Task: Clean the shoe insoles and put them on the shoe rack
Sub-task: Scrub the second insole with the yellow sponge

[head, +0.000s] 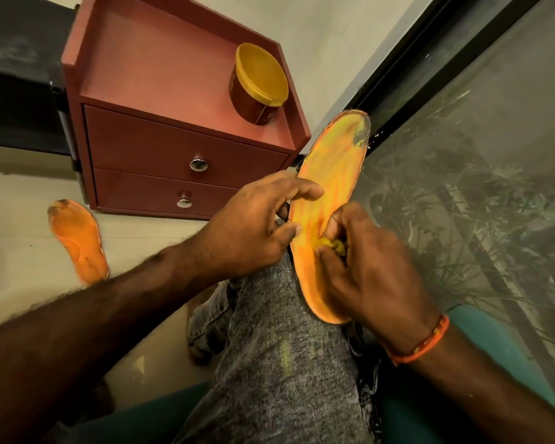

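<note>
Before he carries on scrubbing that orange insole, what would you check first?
1. Left hand steadies the insole: ok.
2. Right hand fingers pinch the yellow cloth against it: ok.
3. Insole rests on the knee: ok.
4. Toe end clean: not ok, dark marks show.
5. Second insole on the floor done: not ok, toe looks dirty.
6. Shoe rack ready: cannot tell.

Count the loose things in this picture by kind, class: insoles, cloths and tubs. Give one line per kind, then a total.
Insoles: 2, one held on the knee, one on the floor
Cloths: 1, yellow cloth in the right hand
Tubs: 1, yellow-lidded tub on the red drawer unit
Total: 4
</note>
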